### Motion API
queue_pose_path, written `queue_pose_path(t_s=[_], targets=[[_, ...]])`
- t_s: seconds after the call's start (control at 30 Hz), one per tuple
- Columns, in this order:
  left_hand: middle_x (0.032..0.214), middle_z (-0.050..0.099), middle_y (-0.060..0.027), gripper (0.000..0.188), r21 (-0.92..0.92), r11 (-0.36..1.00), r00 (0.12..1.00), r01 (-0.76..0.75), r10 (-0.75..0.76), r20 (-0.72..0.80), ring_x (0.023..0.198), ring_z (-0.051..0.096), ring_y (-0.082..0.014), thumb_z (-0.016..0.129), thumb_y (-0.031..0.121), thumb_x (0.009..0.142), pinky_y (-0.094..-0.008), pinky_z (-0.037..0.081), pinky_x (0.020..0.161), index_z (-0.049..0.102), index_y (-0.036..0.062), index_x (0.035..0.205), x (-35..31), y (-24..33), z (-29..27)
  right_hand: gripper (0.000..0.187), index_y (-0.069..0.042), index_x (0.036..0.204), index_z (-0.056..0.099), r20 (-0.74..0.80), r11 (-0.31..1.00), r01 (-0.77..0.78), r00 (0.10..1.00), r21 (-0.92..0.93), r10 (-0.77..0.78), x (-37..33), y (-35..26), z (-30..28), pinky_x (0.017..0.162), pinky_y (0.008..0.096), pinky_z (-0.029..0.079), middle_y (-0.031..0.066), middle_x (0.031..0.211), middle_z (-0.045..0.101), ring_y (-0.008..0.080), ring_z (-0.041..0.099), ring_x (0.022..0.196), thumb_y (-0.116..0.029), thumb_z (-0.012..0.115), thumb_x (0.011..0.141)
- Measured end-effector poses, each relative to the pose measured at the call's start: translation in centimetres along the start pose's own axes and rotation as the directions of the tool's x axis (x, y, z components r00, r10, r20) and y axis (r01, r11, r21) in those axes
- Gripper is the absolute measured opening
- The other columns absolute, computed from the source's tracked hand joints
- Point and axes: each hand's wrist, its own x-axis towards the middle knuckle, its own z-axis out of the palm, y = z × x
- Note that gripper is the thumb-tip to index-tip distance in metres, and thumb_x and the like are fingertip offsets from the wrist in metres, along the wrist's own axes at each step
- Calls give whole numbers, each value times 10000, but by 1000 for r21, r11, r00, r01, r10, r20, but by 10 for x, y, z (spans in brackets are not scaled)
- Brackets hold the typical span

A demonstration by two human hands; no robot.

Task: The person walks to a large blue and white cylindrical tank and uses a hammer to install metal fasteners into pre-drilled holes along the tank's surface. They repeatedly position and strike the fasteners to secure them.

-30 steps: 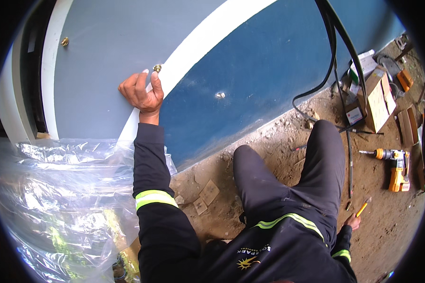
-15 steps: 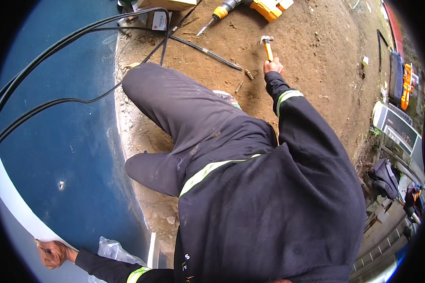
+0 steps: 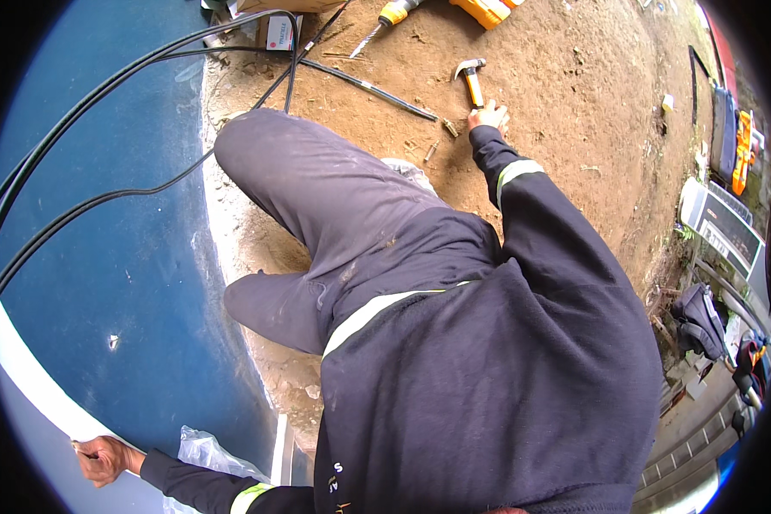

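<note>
At the lower left my left hand (image 3: 103, 461) is closed against the grey wall, beside its white edge strip (image 3: 51, 403). A small pale tip shows at its fingertips, too small to name. My right hand (image 3: 488, 118) is low over the dirt at the top centre, its fingers loosened and spread at the butt of a claw hammer (image 3: 472, 86). The hammer has an orange and black handle and lies with its head pointing away from me. Close to that hand are a brass-coloured anchor bolt (image 3: 450, 129) and a thin small metal piece (image 3: 431, 152).
Black cables (image 3: 103, 90) loop over the blue wall (image 3: 146, 257). A yellow drill (image 3: 398, 12) with a long bit lies beyond, near a small box (image 3: 280, 32). Clear plastic (image 3: 210, 454) hangs by my left forearm. A backpack (image 3: 699, 321) and a white appliance (image 3: 721, 227) stand at the right.
The hammer's head has swung slightly left, and my right hand's fingers have loosened from its handle. My left hand stays at the wall edge. The whole view has shifted a little.
</note>
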Motion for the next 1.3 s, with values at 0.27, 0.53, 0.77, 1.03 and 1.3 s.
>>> queue_pose_path(t_s=[0.27,0.53,0.77,1.03,1.3], targets=[[808,657,74,231,-136,985,992,104,-111,-51,676,623,-134,732,366,996,-314,408,628,669,153,931,5,13,-3,459,-170,1202,596,234,903,423,873,70,-427,-54,11,15,865,555,537,135,1218,605,388,595,1119,-231,779,786],[822,685,61,169,-46,992,993,115,-116,-3,681,623,-158,808,257,941,-298,496,635,692,141,901,4,19,-13,313,-178,1163,595,307,937,350,890,17,-338,-46,1,33,837,547,550,124,1176,650,384,636,1081,-204,678,863],[886,725,29,74,-71,996,997,55,-52,49,754,675,-179,777,163,961,-319,513,655,720,119,976,-2,16,-17,501,-164,1210,594,332,916,391,880,-95,-341,-49,-6,16,904,508,561,109,1269,615,370,606,1165,-190,835,771],[891,710,-14,213,-148,984,995,95,-97,-5,700,669,-204,766,280,975,-336,535,649,709,86,1045,-3,20,-17,534,-146,1379,621,355,497,44,646,867,-676,-75,-136,-127,683,304,535,0,833,562,135,586,761,-17,705,868],[944,582,-47,392,-339,877,932,342,-362,3,735,613,-159,803,345,921,-266,530,638,647,49,1125,-18,20,-14,628,-66,1557,434,128,252,-701,-226,667,-966,-221,-265,-364,780,300,569,37,1019,591,145,619,927,-59,683,980]])
